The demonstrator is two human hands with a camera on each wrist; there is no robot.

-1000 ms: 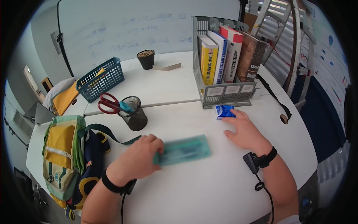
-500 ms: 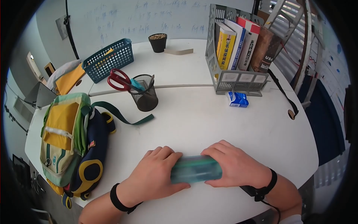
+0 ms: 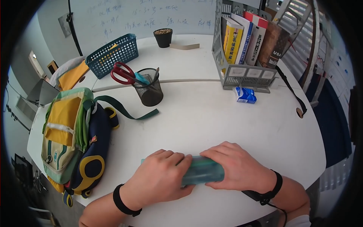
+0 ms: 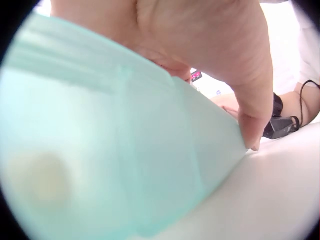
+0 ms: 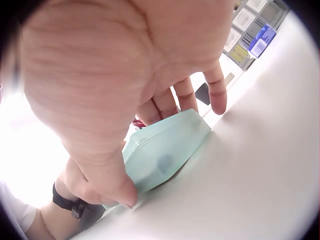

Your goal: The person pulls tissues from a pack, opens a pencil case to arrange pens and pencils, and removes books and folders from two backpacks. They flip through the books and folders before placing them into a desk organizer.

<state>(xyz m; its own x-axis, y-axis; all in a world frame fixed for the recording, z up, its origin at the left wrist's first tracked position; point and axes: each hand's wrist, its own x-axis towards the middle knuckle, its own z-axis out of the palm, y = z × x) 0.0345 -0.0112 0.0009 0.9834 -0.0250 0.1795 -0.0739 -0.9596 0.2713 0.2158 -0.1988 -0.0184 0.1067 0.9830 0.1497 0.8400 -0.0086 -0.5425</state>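
Observation:
A translucent teal case [image 3: 204, 171] lies near the table's front edge, between the two hands. The left hand [image 3: 160, 178] grips its left part, fingers over the far side and thumb on the near side. At its right end the right hand [image 3: 240, 168] holds it the same way. In the left wrist view the case [image 4: 150, 130] fills much of the frame, with the left thumb at its lower edge. The right wrist view shows the end of the case [image 5: 167, 150] between the right thumb and fingers, close to the tabletop.
A backpack [image 3: 72, 140] stands at the left, its strap on the table. Behind are a mesh pen cup [image 3: 150, 92] with scissors, a teal basket [image 3: 113, 55] and a potted plant [image 3: 163, 39]. A book rack [image 3: 245, 77] stands back right, a blue packet [image 3: 245, 95] before it.
The right hand has left the blue packet and now grips the case, which has come nearer the front edge. The left hand has since slid rightward along it. The head view has shifted.

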